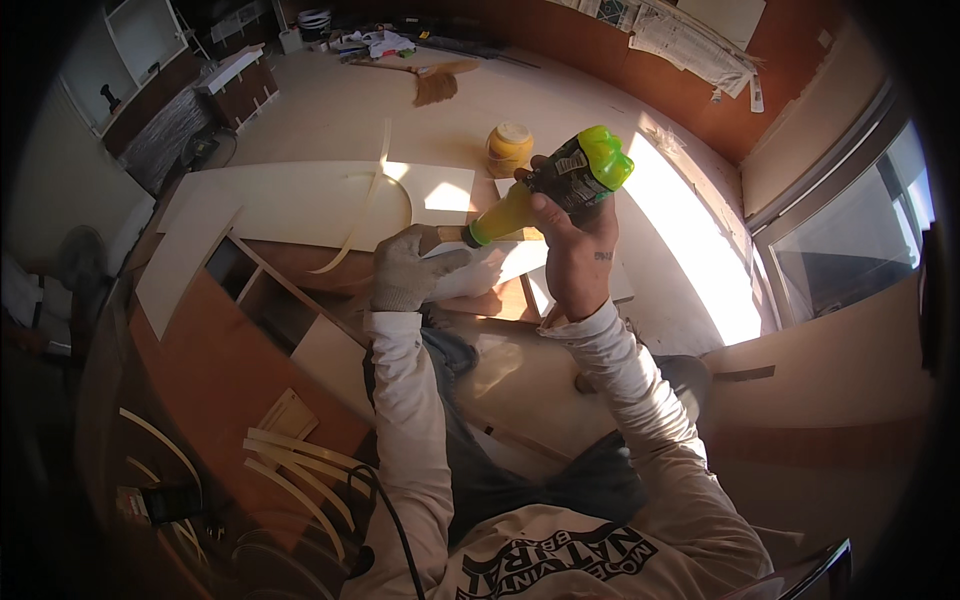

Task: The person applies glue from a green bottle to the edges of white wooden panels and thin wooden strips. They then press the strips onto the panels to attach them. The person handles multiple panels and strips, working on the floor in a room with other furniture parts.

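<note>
Right hand clasps the green bottle, neck tilted down near the white panel's right edge, contents indistinct to me; left hand, gloved, pinches a tan piece at its mouth. Yellow tub beyond.

I count two grips: one gloved left grip and one bare right grip. From my remote seat I get one green plastic bottle, one yellow tub, one straw broom, one black cable and two pale sleeves. Of narrow pale strips, I make out at least six; overlap and shadow hide the exact number.
</note>
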`<state>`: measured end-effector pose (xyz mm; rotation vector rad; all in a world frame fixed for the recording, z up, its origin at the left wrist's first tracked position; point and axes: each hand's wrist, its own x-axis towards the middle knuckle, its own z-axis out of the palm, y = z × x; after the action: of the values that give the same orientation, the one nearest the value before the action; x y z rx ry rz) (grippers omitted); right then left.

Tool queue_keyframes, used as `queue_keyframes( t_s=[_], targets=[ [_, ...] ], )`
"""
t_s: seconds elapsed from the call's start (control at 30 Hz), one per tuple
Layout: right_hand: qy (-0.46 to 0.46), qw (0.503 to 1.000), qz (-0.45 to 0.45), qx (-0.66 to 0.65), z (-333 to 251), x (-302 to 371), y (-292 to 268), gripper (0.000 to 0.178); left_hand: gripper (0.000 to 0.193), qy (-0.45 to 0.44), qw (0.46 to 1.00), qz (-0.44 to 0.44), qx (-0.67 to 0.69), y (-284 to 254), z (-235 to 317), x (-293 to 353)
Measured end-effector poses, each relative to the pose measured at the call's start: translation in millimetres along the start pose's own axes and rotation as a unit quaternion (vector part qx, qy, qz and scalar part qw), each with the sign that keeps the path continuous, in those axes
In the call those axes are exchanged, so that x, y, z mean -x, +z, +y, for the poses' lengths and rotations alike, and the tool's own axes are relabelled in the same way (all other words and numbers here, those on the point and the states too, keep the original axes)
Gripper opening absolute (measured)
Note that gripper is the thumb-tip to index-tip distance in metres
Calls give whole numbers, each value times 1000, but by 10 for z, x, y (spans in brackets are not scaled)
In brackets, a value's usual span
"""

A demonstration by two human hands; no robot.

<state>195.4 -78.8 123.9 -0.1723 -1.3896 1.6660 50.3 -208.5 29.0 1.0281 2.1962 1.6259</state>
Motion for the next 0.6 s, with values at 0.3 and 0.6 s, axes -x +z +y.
queue_keyframes(
  t_s=[0.3,0.6],
  targets=[
    [14,998,20,62,153,-149,-274,39,37,76,992,39,-93,-12,-55,8],
    [39,953,281,104,845,-366,-2146,42,41,83,995,22,-49,112,136,-3]
  ],
)
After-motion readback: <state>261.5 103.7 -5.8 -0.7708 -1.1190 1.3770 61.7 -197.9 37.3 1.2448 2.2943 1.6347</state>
